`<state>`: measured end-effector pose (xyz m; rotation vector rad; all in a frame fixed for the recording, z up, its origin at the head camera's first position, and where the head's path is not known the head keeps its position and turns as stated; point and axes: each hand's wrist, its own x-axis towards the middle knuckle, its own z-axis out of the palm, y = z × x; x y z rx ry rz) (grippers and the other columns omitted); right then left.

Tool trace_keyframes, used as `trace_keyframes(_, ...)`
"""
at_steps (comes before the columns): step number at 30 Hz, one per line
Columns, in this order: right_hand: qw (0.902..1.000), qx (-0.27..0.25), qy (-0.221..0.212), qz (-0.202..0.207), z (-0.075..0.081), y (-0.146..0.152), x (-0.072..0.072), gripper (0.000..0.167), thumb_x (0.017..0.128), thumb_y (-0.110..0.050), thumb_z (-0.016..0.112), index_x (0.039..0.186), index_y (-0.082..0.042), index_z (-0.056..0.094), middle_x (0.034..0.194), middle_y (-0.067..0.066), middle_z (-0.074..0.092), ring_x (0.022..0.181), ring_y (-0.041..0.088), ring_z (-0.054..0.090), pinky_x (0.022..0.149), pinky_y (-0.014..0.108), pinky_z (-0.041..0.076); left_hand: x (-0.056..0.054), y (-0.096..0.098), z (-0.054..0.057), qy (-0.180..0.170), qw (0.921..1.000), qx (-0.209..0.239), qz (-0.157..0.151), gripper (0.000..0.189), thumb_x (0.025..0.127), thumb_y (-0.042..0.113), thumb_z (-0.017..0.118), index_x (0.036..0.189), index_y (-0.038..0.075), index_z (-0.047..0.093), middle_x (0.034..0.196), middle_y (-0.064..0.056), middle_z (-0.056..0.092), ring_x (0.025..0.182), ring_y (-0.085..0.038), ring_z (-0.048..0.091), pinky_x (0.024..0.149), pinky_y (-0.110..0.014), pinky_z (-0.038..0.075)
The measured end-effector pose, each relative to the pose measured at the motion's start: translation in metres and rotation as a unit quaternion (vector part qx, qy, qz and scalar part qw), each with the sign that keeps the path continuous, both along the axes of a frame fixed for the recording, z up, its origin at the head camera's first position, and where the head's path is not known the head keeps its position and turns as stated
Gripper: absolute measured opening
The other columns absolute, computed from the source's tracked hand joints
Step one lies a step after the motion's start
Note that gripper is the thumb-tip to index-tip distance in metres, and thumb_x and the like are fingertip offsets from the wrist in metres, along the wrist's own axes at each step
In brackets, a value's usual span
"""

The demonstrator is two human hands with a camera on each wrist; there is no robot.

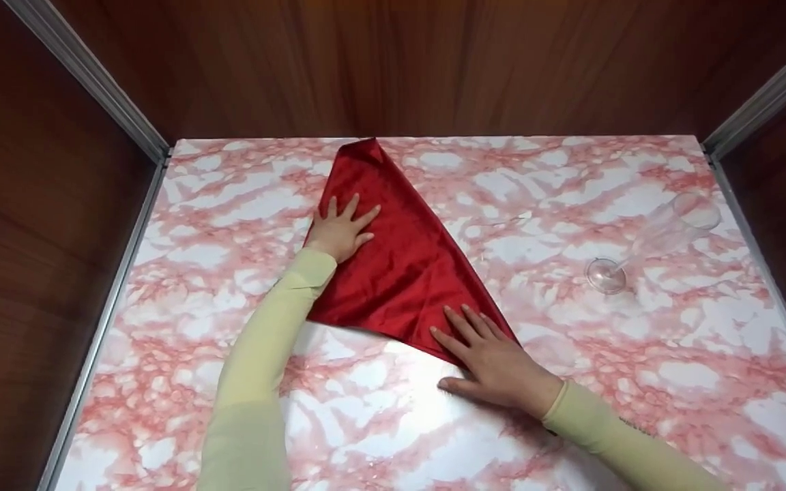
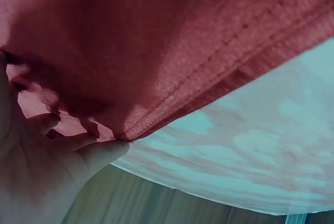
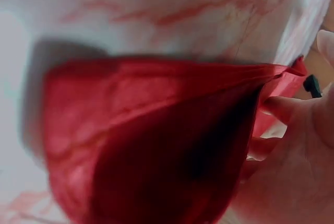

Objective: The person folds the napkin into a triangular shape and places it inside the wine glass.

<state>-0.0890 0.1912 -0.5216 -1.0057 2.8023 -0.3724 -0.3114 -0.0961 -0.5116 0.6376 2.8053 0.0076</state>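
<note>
A red satin cloth (image 1: pixel 400 262) with stitched hems lies on the table, folded into a rough triangle with its narrow end toward the back wall. On its left side rests my left hand (image 1: pixel 338 233), fingers spread and straight. My right hand (image 1: pixel 499 365) lies over the near right corner, fingertips on the fabric and thumb on the tabletop. In the left wrist view, the left fingers touch the cloth's hemmed edge (image 2: pixel 209 80). The right wrist view has the cloth (image 3: pixel 141 98) raised in a fold beside the right fingers (image 3: pixel 284 110); part of their contact is hidden.
A clear stemmed glass (image 1: pixel 608 274) stands on the right of the tabletop. The table (image 1: pixel 215 204) has a red and white marbled surface. Dark wood panels (image 1: pixel 434 68) wall it at the back and both sides, joined by metal corner strips.
</note>
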Motion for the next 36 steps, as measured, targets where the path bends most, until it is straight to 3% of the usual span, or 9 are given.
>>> trace_keyframes(7, 0.9999, 0.008, 0.006, 0.009, 0.001, -0.004, 0.001, 0.079, 0.086, -0.068, 0.050, 0.149, -0.022, 0.035, 0.156, 0.018, 0.017, 0.141, 0.043, 0.010, 0.109, 0.058, 0.017, 0.004, -0.012, 0.001, 0.030, 0.9995, -0.011, 0.000, 0.056, 0.100, 0.050, 0.036, 0.152, 0.037, 0.020, 0.157, -0.014, 0.015, 0.137, -0.049, 0.018, 0.106, -0.060, 0.026)
trace_keyframes(11, 0.9998, 0.015, -0.003, 0.009, 0.001, -0.002, 0.001, 0.080, 0.085, -0.070, 0.050, 0.149, -0.025, 0.034, 0.157, 0.017, 0.014, 0.141, 0.042, 0.008, 0.109, 0.061, 0.015, 0.008, -0.022, 0.000, 0.045, 0.9989, -0.006, -0.010, 0.055, 0.100, 0.048, 0.037, 0.152, 0.035, 0.023, 0.156, -0.017, 0.019, 0.136, -0.048, 0.022, 0.107, -0.057, 0.025)
trace_keyframes(18, 0.9998, 0.013, 0.008, 0.013, 0.003, 0.014, -0.003, 0.078, 0.084, -0.069, 0.052, 0.147, -0.023, 0.040, 0.156, 0.019, 0.016, 0.141, 0.040, 0.012, 0.109, 0.061, 0.012, 0.019, -0.042, 0.002, 0.034, 0.9989, -0.002, -0.032, 0.057, 0.100, 0.049, 0.038, 0.152, 0.033, 0.023, 0.155, -0.019, 0.019, 0.134, -0.048, 0.023, 0.107, -0.057, 0.024)
trace_keyframes(24, 0.9998, 0.013, 0.009, -0.011, 0.006, 0.036, -0.005, 0.078, 0.084, -0.068, 0.053, 0.147, -0.025, 0.039, 0.156, 0.018, 0.016, 0.142, 0.039, 0.011, 0.110, 0.060, 0.010, 0.040, -0.050, 0.002, 0.025, 0.9987, 0.006, -0.045, 0.063, 0.097, 0.054, 0.040, 0.153, 0.033, 0.020, 0.155, -0.020, 0.017, 0.135, -0.048, 0.022, 0.109, -0.054, 0.023)
trace_keyframes(31, 0.9987, 0.015, 0.034, -0.035, 0.010, 0.052, -0.006, 0.078, 0.084, -0.065, 0.058, 0.146, -0.020, 0.041, 0.154, 0.020, 0.021, 0.141, 0.041, 0.014, 0.110, 0.057, 0.011, 0.070, -0.056, -0.001, 0.042, 0.9963, 0.040, -0.063, 0.066, 0.095, 0.056, 0.043, 0.152, 0.028, 0.026, 0.152, -0.025, 0.023, 0.131, -0.050, 0.028, 0.106, -0.054, 0.027)
trace_keyframes(36, 0.9985, -0.013, 0.051, 0.014, 0.004, 0.035, -0.006, 0.083, 0.084, -0.062, 0.059, 0.149, -0.016, 0.036, 0.156, 0.015, 0.021, 0.142, 0.038, 0.015, 0.111, 0.056, 0.014, 0.082, -0.068, -0.002, 0.031, 0.9953, 0.061, -0.069, 0.078, 0.087, 0.063, 0.051, 0.152, 0.029, 0.025, 0.155, -0.021, 0.018, 0.137, -0.045, 0.021, 0.109, -0.057, 0.021)
